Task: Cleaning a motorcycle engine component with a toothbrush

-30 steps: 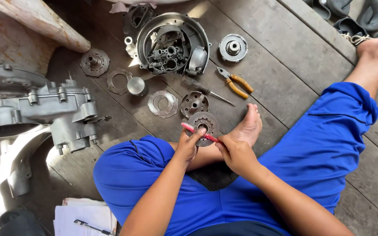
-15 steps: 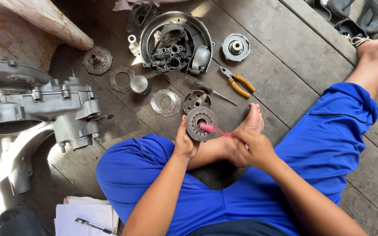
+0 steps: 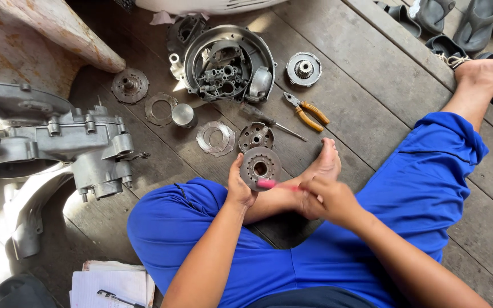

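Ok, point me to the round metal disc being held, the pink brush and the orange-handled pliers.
round metal disc [image 3: 261,167], head view, on its face beside the centre hole.
pink brush [image 3: 270,184], head view, on its pink handle.
orange-handled pliers [image 3: 312,116], head view, on a handle.

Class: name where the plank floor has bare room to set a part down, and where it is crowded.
Bare planks lie between the orange-handled pliers and the blue trouser leg. Crowded: around the round housing, thin rings and engine casing.
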